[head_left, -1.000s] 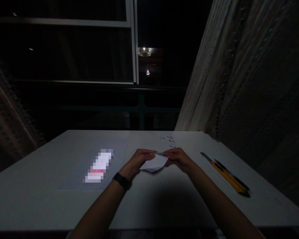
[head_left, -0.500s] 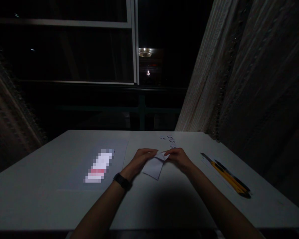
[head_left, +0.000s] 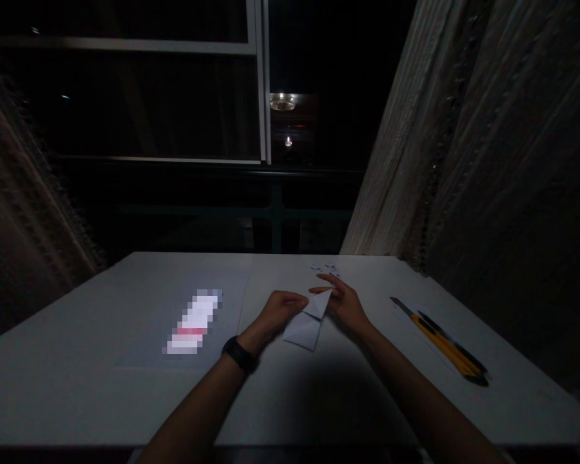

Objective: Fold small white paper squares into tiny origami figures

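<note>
A small folded sheet of white paper [head_left: 303, 331] is held over the near middle of the table, a triangular flap [head_left: 319, 304] raised at its top. My left hand [head_left: 281, 310], with a dark band on the wrist, pinches the paper's upper left edge between thumb and fingers. My right hand [head_left: 345, 304] is at the flap's right side, partly behind it. Its upper fingers are stretched out and spread toward the far side, holding nothing, while the thumb is hidden by the paper.
On the white table [head_left: 270, 406], a larger paper sheet [head_left: 232, 322] lies left under a glowing, pixelated screen [head_left: 192, 322]. A yellow utility knife [head_left: 444, 348] and a black pen [head_left: 435, 327] lie right. Several small marked paper pieces [head_left: 329, 267] lie beyond my hands. A curtain [head_left: 386, 154] hangs right.
My right hand's fingers have loosened from the flap and spread outward. The flap now stands larger and more pointed, and the paper has shifted slightly right. My left hand keeps its pinch.
</note>
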The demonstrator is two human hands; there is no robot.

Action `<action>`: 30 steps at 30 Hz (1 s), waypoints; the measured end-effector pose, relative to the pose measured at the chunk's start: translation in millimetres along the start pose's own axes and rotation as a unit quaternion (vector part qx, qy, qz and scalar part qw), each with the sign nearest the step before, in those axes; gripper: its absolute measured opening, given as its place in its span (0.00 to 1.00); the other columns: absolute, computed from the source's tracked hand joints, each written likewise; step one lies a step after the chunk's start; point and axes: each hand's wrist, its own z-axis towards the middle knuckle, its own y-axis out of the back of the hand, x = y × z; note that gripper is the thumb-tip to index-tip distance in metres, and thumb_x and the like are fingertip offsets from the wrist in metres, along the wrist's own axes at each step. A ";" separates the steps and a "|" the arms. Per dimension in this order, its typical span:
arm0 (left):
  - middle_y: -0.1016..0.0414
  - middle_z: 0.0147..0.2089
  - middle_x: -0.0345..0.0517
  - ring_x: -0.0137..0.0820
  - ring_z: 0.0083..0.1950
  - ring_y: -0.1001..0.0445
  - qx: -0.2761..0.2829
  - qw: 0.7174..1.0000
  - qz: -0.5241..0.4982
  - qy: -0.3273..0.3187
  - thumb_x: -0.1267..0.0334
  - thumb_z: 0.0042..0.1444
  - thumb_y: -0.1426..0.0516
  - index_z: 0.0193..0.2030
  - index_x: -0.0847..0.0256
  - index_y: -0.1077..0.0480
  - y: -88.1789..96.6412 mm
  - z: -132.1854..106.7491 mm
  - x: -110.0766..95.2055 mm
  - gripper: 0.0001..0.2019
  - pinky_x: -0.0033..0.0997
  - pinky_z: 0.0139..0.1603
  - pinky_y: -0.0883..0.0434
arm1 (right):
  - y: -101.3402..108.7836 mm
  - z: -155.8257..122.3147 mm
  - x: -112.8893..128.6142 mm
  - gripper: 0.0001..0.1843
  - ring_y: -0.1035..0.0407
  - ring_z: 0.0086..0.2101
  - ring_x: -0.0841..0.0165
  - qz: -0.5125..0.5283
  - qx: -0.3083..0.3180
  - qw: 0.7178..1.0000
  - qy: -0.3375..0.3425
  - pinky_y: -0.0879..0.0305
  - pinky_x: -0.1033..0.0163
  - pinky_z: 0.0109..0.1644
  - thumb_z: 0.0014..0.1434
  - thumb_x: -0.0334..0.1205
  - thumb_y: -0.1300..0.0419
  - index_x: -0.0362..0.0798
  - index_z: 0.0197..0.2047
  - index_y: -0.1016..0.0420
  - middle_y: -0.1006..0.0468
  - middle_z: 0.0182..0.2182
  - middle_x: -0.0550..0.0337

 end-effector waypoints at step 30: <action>0.23 0.32 0.50 0.35 0.35 0.28 -0.107 0.983 0.135 -0.062 0.58 0.47 0.44 0.31 0.66 0.24 -1.7 9.4 11.7 0.13 0.29 0.36 0.34 | -13.5 -4.3 -14.8 0.16 0.38 0.22 0.69 -0.206 -0.070 0.975 0.037 0.43 0.66 0.27 0.49 0.51 0.43 0.45 0.24 0.29 0.31 0.19 0.62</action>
